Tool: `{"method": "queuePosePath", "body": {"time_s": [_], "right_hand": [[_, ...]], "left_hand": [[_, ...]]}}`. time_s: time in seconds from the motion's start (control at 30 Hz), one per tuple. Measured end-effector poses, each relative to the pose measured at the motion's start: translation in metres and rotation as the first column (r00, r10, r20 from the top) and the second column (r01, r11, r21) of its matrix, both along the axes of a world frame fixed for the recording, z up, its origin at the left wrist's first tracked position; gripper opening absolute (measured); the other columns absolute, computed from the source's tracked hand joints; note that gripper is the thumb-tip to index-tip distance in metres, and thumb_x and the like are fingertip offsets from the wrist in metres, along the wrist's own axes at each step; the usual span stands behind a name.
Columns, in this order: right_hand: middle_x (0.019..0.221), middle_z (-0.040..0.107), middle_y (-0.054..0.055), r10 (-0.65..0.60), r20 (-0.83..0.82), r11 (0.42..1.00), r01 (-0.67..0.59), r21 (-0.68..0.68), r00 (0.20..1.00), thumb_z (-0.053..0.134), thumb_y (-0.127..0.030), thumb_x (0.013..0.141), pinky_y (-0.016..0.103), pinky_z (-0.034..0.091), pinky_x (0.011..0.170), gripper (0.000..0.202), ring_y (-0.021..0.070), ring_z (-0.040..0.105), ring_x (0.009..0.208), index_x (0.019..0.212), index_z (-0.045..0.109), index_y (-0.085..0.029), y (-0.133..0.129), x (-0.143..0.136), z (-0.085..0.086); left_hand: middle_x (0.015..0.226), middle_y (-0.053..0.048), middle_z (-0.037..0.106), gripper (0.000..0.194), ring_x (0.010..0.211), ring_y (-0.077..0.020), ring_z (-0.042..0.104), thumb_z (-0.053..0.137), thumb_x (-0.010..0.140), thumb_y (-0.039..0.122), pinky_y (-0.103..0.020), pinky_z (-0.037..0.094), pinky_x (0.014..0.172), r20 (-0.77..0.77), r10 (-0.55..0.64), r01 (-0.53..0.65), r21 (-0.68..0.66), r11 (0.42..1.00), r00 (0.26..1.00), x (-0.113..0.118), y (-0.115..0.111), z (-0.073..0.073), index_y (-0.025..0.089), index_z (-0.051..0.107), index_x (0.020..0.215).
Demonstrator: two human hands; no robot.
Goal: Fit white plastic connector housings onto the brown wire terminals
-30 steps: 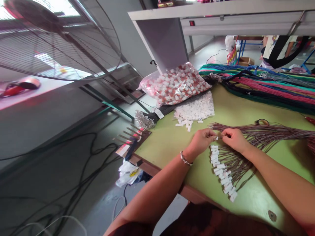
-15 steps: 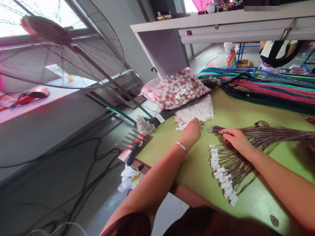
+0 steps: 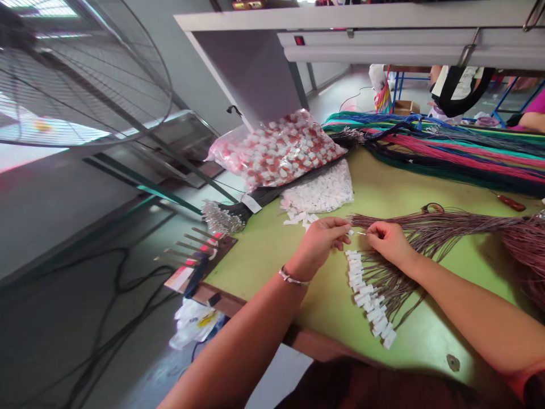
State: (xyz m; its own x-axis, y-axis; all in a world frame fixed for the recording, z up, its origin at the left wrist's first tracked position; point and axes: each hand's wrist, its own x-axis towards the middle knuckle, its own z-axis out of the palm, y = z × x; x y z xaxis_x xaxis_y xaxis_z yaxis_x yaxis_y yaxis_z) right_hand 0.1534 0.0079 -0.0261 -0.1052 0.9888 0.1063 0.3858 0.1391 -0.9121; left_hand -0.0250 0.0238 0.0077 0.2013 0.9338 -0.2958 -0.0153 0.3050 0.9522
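Left grip [image 3: 320, 243], connector [image 3: 351, 232] apparently at fingertips [image 3: 346, 228]

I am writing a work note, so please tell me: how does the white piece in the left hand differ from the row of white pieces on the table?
The held white piece is in the left hand, while the row of white pieces lies on the table. The held white piece is single; the row has many. No wire shows in the held white piece, whereas brown wires run from the row. Both are white.
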Motion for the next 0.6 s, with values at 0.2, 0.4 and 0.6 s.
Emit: {"method": "queuePosePath", "body": {"time_s": [0.2, 0.4, 0.6], "right_hand": [[0.054, 0.055, -0.003, 0.016, 0.086, 0.990, -0.028, 0.140, 0.996, 0.051, -0.020, 0.070, 0.021, 0.033, 0.048, 0.011, 0.0082, 0.041, 0.048, 0.065, 0.060, -0.016, -0.005, -0.002, 0.007], [0.053, 0.054, -0.003, 0.008, 0.131, 0.987, -0.029, 0.161, 0.991, 0.050, -0.020, 0.071, 0.021, 0.032, 0.047, 0.012, 0.0081, 0.040, 0.046, 0.065, 0.059, -0.017, -0.006, -0.002, 0.007], [0.050, 0.051, -0.004, -0.020, 0.197, 0.983, -0.017, 0.183, 0.980, 0.050, -0.019, 0.070, 0.021, 0.030, 0.047, 0.010, 0.0078, 0.038, 0.044, 0.065, 0.059, -0.017, -0.006, -0.001, 0.005]], "left_hand": [[0.057, -0.004, 0.064, 0.013, 0.047, -0.0068, 0.057, 0.067, 0.072, 0.014, -0.016, 0.044, 0.048, 0.278, 0.105, -0.041, -0.227, 0.973, 0.955, 0.011, -0.002, -0.018, 0.011, 0.055, 0.071], [0.057, -0.003, 0.065, 0.013, 0.047, -0.0067, 0.058, 0.069, 0.072, 0.016, -0.016, 0.045, 0.049, 0.322, 0.037, 0.025, -0.184, 0.983, 0.946, 0.008, -0.002, -0.021, 0.011, 0.057, 0.073], [0.059, -0.003, 0.066, 0.019, 0.047, -0.0065, 0.058, 0.073, 0.069, 0.022, -0.017, 0.046, 0.050, 0.293, 0.018, 0.028, -0.152, 0.988, 0.956, 0.008, -0.005, -0.022, 0.010, 0.058, 0.072]]}}
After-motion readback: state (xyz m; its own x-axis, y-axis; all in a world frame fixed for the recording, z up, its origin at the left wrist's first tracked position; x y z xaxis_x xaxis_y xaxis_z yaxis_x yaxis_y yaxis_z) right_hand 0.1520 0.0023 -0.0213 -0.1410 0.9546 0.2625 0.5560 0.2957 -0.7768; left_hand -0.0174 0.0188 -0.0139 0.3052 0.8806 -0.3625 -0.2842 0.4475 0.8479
